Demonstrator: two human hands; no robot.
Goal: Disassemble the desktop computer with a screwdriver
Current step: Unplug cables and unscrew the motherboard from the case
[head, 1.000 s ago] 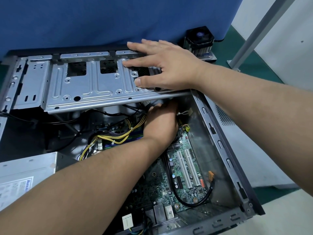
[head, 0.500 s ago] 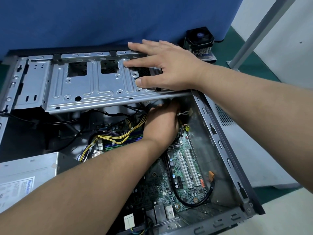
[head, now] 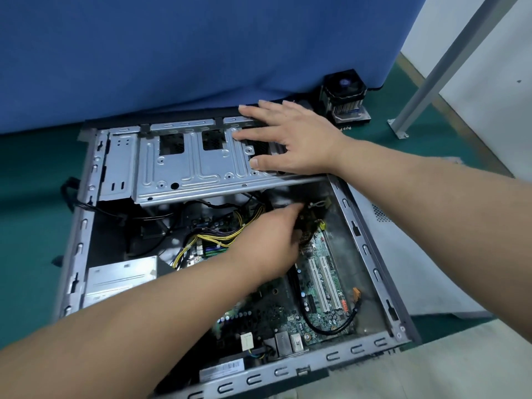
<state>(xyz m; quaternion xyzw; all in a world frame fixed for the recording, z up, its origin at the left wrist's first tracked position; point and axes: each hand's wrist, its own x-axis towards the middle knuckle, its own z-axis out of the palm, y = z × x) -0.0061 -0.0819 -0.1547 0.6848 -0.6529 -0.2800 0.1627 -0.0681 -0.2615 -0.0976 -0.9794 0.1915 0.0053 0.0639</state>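
On the green floor, close to the blue partition [head: 201,53], the desktop computer case [head: 371,249] lies on its side with the open face up. Only 1 view is given, the head camera, looking down into it.

Progress, judged from how things lie: the side panel [head: 417,269] is already off and rests on the floor along the case's right edge, and a heatsink with fan [head: 345,95] sits apart near the partition at the far right. Left inside are the motherboard [head: 316,277], the power supply [head: 121,275] at the left wall, the yellow cable bundle [head: 230,231] and the metal drive cage [head: 195,159] across the far end. No screwdriver is visible.

The case's long axis runs from the near edge of the view away toward the partition, skewed slightly left; the port end faces the camera.

The right hand [head: 293,139] lies flat with straight, spread fingers pressing on the right end of the drive cage, grasping nothing. The left hand [head: 273,240] reaches under the cage's near edge toward the board's far corner; its fingertips are hidden, so I cannot tell whether it grips anything.
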